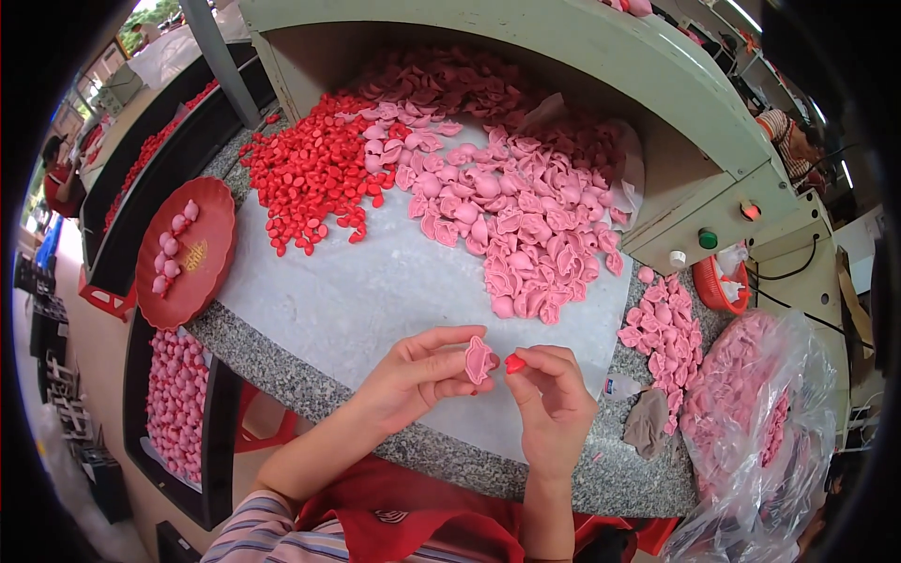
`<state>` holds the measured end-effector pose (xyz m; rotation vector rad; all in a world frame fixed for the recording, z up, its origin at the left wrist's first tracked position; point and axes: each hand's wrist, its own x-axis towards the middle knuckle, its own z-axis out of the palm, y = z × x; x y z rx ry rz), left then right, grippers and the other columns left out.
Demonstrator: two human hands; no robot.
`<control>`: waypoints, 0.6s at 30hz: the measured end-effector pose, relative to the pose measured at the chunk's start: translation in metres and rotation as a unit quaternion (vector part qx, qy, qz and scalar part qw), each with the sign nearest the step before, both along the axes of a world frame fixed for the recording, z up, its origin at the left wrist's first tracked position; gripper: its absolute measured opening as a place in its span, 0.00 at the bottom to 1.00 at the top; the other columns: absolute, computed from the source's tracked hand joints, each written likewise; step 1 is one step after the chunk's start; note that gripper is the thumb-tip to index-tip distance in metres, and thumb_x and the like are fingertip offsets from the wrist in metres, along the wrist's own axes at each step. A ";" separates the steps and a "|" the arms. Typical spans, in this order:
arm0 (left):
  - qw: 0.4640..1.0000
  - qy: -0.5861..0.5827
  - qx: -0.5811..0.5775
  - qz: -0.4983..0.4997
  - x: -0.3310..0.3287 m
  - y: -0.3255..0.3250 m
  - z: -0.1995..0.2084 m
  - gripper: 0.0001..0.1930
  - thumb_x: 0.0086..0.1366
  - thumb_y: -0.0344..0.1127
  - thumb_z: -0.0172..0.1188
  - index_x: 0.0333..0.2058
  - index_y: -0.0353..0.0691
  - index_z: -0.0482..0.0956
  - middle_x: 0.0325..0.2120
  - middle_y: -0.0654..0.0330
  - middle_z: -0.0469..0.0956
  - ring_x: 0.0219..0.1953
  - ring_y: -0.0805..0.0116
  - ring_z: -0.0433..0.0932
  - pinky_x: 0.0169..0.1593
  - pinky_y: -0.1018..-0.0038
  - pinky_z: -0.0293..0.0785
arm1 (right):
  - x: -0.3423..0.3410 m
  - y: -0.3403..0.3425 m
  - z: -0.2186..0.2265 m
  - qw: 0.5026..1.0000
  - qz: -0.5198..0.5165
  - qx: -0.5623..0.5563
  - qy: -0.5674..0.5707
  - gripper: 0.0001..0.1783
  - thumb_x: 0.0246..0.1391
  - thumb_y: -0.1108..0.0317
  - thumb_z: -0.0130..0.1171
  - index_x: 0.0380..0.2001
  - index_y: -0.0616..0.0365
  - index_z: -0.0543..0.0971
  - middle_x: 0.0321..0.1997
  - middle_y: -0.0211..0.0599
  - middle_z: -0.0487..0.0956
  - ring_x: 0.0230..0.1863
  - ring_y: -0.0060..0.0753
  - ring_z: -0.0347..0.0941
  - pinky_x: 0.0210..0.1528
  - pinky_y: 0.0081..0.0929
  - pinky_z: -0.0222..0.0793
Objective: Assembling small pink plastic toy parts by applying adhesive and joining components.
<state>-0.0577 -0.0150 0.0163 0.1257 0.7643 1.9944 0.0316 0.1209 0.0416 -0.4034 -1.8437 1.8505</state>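
Note:
Between the thumb and fingers of my left hand [422,368] is a pink hollow shell-like piece [479,360], its rimmed open side showing. My right hand [556,399] pinches a small red rounded piece [514,363] just to the right of it, with a small gap between the two. Both hands are above the near edge of a white sheet [357,291]. Beyond them lies a heap of pink shell pieces [526,225], and left of that a pile of small glossy red pieces [314,159].
A red scalloped plate [202,253] with several joined pink-and-red pieces stands at left, above a black tray [221,441] of similar ones. At right are more pink shells [664,328], a grey cloth [648,422], a small bottle [621,386], a clear plastic bag [751,441] and a red basket [718,286].

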 end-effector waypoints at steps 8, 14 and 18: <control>0.990 -0.130 -0.018 -0.056 -0.008 -0.005 0.006 0.18 0.60 0.33 0.50 0.46 0.29 0.66 0.34 0.54 0.75 0.30 0.67 0.77 0.36 0.81 0.75 | -0.002 0.002 0.012 0.963 0.111 0.245 0.011 0.14 0.37 0.84 0.58 0.32 0.63 0.76 0.32 0.38 0.72 0.28 0.24 0.70 0.31 0.17 0.66; 0.991 -0.101 -0.051 -0.071 -0.007 -0.005 0.005 0.15 0.59 0.32 0.51 0.44 0.30 0.69 0.35 0.54 0.75 0.31 0.67 0.77 0.38 0.77 0.75 | -0.003 0.000 0.014 0.965 0.083 0.243 -0.048 0.13 0.36 0.82 0.59 0.31 0.63 0.76 0.30 0.36 0.73 0.26 0.20 0.69 0.28 0.15 0.66; 0.995 -0.014 -0.080 -0.065 -0.003 -0.009 0.006 0.14 0.57 0.30 0.54 0.41 0.30 0.71 0.35 0.53 0.75 0.32 0.66 0.77 0.39 0.75 0.74 | -0.002 0.005 0.012 0.971 0.106 0.205 -0.061 0.13 0.36 0.82 0.59 0.31 0.63 0.76 0.30 0.34 0.73 0.27 0.18 0.69 0.29 0.15 0.66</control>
